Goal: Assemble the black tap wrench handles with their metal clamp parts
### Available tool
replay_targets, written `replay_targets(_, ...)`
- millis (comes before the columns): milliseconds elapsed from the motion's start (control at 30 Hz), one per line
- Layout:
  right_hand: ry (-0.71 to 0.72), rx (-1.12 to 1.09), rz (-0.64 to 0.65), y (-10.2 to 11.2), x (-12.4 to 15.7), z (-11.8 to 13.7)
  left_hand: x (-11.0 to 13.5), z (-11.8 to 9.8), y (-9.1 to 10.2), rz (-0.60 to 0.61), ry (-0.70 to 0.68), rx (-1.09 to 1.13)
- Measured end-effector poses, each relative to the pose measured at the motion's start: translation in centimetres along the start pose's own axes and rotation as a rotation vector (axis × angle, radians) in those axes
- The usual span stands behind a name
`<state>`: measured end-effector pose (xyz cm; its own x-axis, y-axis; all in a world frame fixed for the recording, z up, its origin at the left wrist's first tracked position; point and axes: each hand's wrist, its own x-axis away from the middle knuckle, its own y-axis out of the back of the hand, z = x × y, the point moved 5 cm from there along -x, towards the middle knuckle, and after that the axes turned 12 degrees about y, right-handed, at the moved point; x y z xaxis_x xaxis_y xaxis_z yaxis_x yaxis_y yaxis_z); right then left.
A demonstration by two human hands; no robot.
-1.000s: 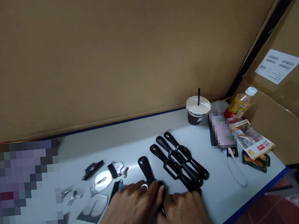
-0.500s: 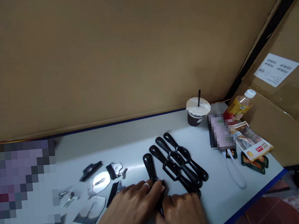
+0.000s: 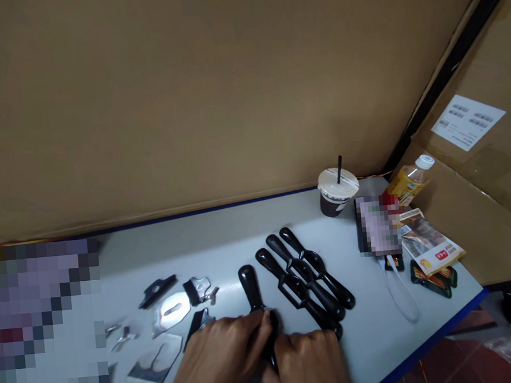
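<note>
A black spokeshave body (image 3: 249, 286) lies tilted on the table, its far handle pointing up and left. My left hand (image 3: 223, 355) is closed on its middle, thumb and fingertips pressed at the centre section. Curled over the near part is my right hand (image 3: 313, 362), its thumb beside the lower handle; the fingers mostly hide what they grip. Several more black spokeshave bodies (image 3: 309, 282) rest in a slanted row just right. To the left are flat metal blades (image 3: 174, 312), black-edged cap plates (image 3: 157, 291) and small thumbscrews (image 3: 124, 337).
A lidded drink cup (image 3: 336, 191) with a straw stands at the back. Right of it are a blurred phone-like item (image 3: 379, 225) with a white strap (image 3: 401, 295), a bottle (image 3: 409, 181) and snack packets (image 3: 432, 241). Cardboard walls (image 3: 212, 100) border the table.
The spokeshave body's far handle has swung slightly left. My left hand has shifted and turned a little on it; my right hand has barely moved.
</note>
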<state>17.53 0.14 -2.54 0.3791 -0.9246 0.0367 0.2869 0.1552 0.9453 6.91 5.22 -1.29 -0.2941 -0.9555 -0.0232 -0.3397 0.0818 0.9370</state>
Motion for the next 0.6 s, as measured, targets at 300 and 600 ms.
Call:
replay_targets(300,-0.046,0.040,-0.001,0.1,-0.1,-0.1,0.3,0.5,0.7,-0.113,-0.270,-0.031)
replay_targets(600,0.066,0.018,-0.019,2.0,0.0,-0.4,0.7,-1.0,1.4,-0.133,-0.438,-0.039)
